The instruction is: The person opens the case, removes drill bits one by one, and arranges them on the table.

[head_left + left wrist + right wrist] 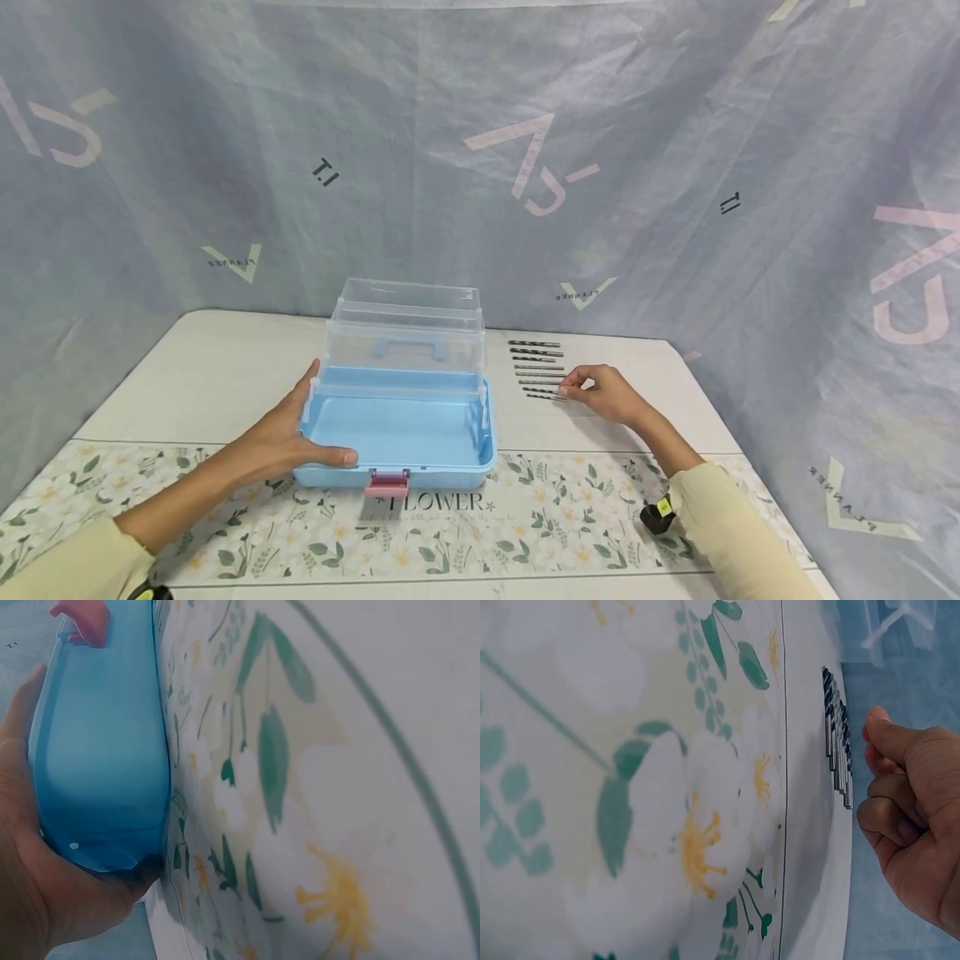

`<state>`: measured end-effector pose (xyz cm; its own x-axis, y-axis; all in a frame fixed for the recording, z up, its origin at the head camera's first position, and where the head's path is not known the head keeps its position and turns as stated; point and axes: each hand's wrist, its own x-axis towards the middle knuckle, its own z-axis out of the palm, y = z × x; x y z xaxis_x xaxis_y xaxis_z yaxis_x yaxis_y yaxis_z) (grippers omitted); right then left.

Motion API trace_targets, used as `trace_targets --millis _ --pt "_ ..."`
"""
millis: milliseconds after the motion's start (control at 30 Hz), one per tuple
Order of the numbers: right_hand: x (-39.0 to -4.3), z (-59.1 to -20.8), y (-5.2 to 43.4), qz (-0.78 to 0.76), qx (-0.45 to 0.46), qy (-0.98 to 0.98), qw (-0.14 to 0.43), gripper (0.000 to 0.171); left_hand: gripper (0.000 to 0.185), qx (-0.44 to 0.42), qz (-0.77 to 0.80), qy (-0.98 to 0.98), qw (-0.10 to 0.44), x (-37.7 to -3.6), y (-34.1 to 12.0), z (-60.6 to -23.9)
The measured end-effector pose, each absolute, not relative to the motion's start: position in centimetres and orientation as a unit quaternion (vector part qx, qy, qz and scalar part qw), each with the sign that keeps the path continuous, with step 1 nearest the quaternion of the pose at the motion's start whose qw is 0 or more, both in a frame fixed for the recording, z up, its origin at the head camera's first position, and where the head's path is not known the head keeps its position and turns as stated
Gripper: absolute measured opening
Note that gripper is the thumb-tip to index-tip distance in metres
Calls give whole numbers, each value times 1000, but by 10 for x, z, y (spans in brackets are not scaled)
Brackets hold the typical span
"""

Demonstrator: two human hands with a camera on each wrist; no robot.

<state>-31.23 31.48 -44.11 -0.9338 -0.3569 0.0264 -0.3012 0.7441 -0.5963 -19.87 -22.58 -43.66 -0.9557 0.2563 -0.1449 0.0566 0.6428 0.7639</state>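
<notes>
So the blue toolbox sits near the middle of the desk, a bit toward the front edge, with its clear lid flipped up and standing behind the tray. The pink latch hangs loose at the front, facing the person.

The left hand is wrapped around the box's front left corner, thumb lying along the front rim and palm against the side. From the wrist view you can see the corner cupped right in the palm. My guess is that grip is just there to keep the box from sliding around, since it looks like light plastic with nothing inside.

Off to the right of the box, toward the desk's back right corner, there's a neat row of drill bits laid side by side, all pointing the same way, probably so each one is easy to pick off singly. The right hand is at the right end of that row with its fingers curled in, fingertips touching the nearest bits. Its grip looks narrow, like a pinch, but I can't tell for sure whether it's actually clamped on a bit or just resting on it. The right wrist view shows the curled fingers right beside the bits, not clearly around any.
</notes>
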Motion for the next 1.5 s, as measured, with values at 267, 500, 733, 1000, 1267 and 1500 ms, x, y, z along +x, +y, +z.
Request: trace_targets --millis 267,500,733,1000,1267,1500 --pt "-311 -441 314 -311 -181 932 44 12 162 86 410 900 122 -199 -225 -437" --pt "-312 -437 314 -310 -180 933 42 13 162 86 409 901 119 -199 -224 -436" --pt "-313 -435 314 -309 -182 932 42 14 161 88 411 899 121 -200 -224 -438" --pt "-311 -431 313 -314 -179 932 40 13 161 88 399 906 111 -198 -224 -438" --pt "-310 -430 312 -319 -180 930 42 14 159 93 398 908 91 -195 -226 -437" --pt "-309 -429 312 -322 -180 928 43 16 148 87 400 908 85 -192 -228 -435"
